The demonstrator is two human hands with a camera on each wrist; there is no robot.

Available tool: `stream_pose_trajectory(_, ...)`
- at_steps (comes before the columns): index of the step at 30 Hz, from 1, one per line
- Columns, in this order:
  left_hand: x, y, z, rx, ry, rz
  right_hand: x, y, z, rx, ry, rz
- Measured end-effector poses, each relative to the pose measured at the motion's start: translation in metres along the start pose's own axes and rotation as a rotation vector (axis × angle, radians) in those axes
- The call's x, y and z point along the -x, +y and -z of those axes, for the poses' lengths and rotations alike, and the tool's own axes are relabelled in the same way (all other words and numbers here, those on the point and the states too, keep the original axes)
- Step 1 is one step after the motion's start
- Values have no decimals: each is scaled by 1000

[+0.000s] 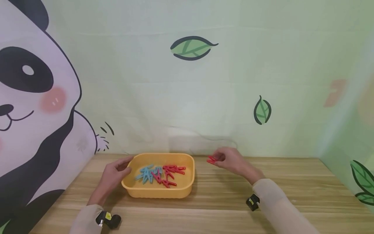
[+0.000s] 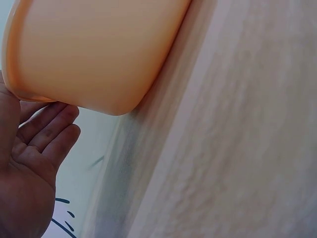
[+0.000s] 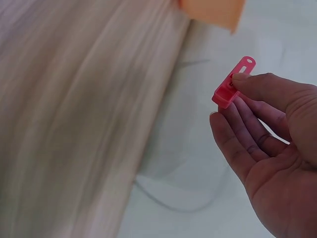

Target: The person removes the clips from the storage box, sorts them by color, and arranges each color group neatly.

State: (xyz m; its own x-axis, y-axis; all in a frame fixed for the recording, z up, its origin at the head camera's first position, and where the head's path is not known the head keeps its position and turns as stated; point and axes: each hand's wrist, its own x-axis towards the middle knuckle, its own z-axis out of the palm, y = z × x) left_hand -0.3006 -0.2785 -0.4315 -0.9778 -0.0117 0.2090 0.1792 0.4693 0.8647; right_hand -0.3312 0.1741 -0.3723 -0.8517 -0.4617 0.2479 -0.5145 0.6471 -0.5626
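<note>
A yellow plastic basin (image 1: 159, 193) stands on the wooden table, with light blue clothespins (image 1: 146, 175) in its left half and red clothespins (image 1: 169, 174) toward the right. At its left end, my left hand (image 1: 112, 175) holds the rim, thumb at the edge and the other fingers along the outside wall, as the left wrist view (image 2: 37, 158) also has it. To the right of the basin, my right hand (image 1: 232, 161) pinches one red clothespin (image 3: 237, 79) between thumb and fingers, raised above the tabletop near the back edge.
Behind the wooden table (image 1: 222, 208) hangs a pale green backdrop (image 1: 140, 97) printed with a panda and leaves. A thin cable-like line (image 1: 216, 139) runs across the backdrop just above the table's back edge.
</note>
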Motion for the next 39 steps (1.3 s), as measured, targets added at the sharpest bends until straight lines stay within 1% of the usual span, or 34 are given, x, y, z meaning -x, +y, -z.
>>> stream_pose_trajectory(4, -1, -1, -1, 3, 5, -11, 1, 9, -1, 12, -24, -5)
stream_pose_trajectory(10, 0, -1, -1, -13, 9, -12, 2, 23, -7, 37, -53, 16)
stream_pose_trajectory(13, 0, -1, -1, -10, 5, -10, 1, 26, -10, 63, -73, -25)
stream_pose_trajectory(18, -1, -1, -2, -4, 20, -15, 0, 31, -15, 47, -122, -111)
stream_pose_trajectory(23, 0, -1, -1, -3, 11, -17, -1, 31, -20, 40, -151, -134)
stream_pose_trajectory(29, 1, -2, 0, -3, 19, -5, -3, 28, -21, 42, -154, -129)
stream_pose_trajectory(32, 1, -1, -1, -6, 22, -1, -5, 27, -22, 66, -164, -112)
stream_pose_trajectory(39, 0, 1, -2, -15, 18, -2, -11, 24, -20, 137, -238, -74)
